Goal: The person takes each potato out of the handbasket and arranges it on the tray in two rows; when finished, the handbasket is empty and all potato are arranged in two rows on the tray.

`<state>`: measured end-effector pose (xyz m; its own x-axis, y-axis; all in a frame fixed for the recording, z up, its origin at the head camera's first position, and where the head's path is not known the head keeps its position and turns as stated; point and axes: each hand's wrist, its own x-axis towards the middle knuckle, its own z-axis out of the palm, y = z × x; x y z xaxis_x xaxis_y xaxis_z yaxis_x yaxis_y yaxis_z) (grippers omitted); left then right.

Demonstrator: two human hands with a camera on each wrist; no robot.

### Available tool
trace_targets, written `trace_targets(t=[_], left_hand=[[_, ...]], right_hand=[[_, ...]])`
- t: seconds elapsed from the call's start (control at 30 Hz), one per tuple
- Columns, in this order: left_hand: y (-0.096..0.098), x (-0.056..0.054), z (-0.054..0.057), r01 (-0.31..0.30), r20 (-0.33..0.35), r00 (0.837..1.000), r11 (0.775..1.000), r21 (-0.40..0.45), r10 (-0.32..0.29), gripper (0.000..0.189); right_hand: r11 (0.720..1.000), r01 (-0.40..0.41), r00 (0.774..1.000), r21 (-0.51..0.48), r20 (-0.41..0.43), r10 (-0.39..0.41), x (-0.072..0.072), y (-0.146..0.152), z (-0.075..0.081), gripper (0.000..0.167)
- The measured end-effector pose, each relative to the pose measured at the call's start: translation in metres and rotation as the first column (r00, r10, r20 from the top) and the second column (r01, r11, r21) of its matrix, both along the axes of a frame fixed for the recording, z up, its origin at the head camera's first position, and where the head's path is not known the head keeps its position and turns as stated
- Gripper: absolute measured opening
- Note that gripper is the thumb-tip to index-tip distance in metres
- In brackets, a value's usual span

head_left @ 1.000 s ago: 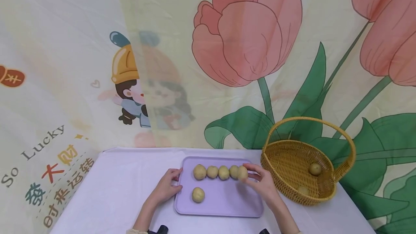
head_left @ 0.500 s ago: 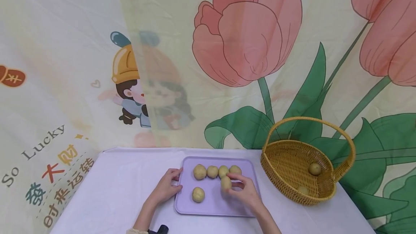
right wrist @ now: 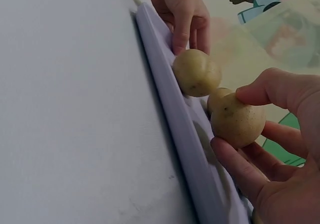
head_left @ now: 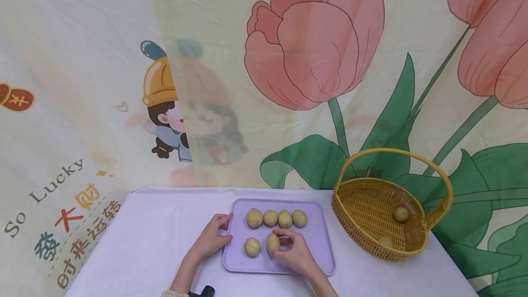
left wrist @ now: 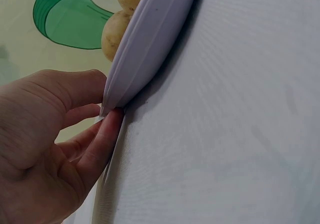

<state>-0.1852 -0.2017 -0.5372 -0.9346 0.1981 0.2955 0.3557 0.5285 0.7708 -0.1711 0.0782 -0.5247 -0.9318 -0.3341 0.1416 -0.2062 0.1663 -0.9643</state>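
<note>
My right hand point(head_left: 295, 252) pinches a small yellowish potato point(head_left: 272, 244) between thumb and fingers, close over the front half of a lilac tray point(head_left: 311, 246). Just left of it, a single potato point(head_left: 252, 247) lies on the tray. Behind these, several more potatoes point(head_left: 284, 219) form a row along the tray's far side. My left hand point(head_left: 209, 238) holds the tray's left edge; in the left wrist view its thumb is at the rim point(left wrist: 131, 54) and a fingertip point(left wrist: 116, 115) tucks against the underside. The right wrist view shows the held potato point(right wrist: 238, 120) with dark specks.
A wicker basket point(head_left: 350, 226) with a tall arched handle stands right of the tray, two potatoes inside, one being this potato point(head_left: 400, 214). White cloth point(head_left: 165, 223) covers the table. A printed curtain point(head_left: 214, 22) with tulips hangs behind the table's far edge.
My right hand has carried the potato from the right end of the back row, forward and left, to beside the single front potato. The left hand stays on the tray edge.
</note>
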Motion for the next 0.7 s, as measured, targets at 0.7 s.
trace_targets(t=[0.7], left_hand=[[0.0048, -0.0011, 0.0046, -0.064, 0.135, 0.989, 0.997, -0.037, 0.068, 0.062]], right_hand=[[0.998, -0.018, 1.000, 0.054, -0.017, 0.019, 0.0010, -0.0100, -0.0043, 0.053]])
